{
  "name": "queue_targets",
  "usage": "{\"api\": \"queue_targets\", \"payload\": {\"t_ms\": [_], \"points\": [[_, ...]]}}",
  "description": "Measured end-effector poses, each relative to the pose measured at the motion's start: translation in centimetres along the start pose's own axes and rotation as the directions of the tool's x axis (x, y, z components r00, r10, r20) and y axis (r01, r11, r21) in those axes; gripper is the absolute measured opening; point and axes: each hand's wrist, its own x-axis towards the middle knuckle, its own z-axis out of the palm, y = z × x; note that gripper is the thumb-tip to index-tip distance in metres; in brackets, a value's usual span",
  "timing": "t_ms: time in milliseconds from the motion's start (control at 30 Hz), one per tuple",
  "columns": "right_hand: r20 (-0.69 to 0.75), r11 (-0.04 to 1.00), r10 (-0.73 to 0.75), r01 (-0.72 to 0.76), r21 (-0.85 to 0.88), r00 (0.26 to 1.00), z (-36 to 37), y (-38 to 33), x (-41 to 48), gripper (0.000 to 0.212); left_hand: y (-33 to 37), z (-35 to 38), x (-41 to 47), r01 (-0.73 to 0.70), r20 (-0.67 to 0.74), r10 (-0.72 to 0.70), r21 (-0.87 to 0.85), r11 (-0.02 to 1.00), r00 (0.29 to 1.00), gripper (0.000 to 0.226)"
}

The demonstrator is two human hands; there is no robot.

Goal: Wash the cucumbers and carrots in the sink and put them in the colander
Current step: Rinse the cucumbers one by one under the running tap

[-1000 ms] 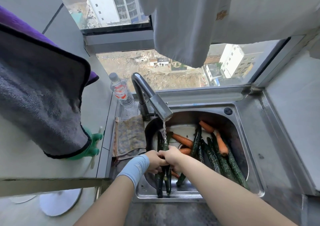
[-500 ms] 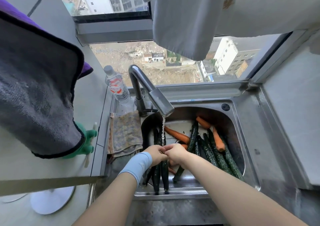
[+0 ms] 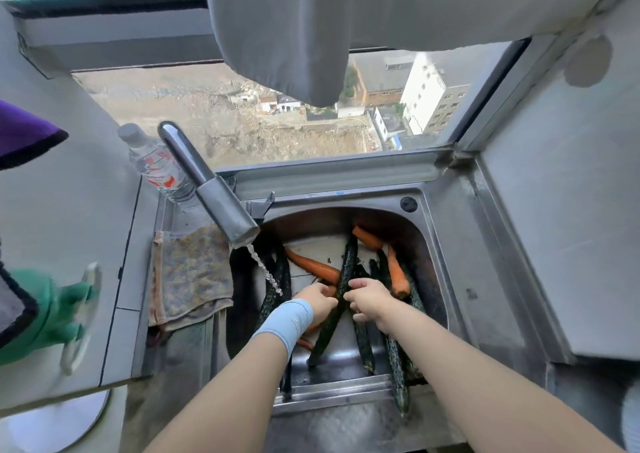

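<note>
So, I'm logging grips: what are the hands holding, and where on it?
The left hand and right hand both grip one cucumber around its middle.

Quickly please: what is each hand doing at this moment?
Left hand: fingers curled on the cucumber, holding it from its left side.
Right hand: holding the same cucumber from its right side.

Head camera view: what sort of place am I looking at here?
Most likely a small home kitchen, high up in a building. A steel sink with a running tap holds cucumbers and carrots, a dishcloth lies beside it, and the window looks down on rooftops far below.
</note>
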Motion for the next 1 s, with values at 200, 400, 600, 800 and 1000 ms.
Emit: {"api": "queue_targets", "payload": {"t_ms": [200,400,600,800,1000], "points": [[-0.029,1.000,-0.027,0.027,-0.008,0.999,1.2,-0.4,4.1,0.074,-0.4,0.6,3.8,0.007,-0.023,-0.008,-0.078,0.997,1.000,0.056],[-0.057,0.999,-0.051,0.052,0.017,0.997,3.0,-0.1,5.6,0.071,-0.6,3.1,6.0,-0.017,0.042,0.024,-0.149,0.989,0.999,0.048],[-0.054,0.982,0.026,-0.015,0.189,0.998,3.1,-0.1,6.2,0.066,-1.2,2.9,6.0,-0.066,0.023,0.076,-0.285,0.956,0.997,0.061],[0.069,0.932,0.001,-0.026,0.362,0.998,3.4,-1.0,3.3,0.028,-1.8,1.8,3.4,-0.156,-0.064,0.143,-0.489,0.858,0.988,0.069],[0.154,0.894,0.015,-0.083,0.440,0.988,3.6,-3.7,-2.0,0.010,-3.3,-0.9,-2.6,-0.103,0.039,0.159,-0.608,0.787,0.987,0.066]]}}
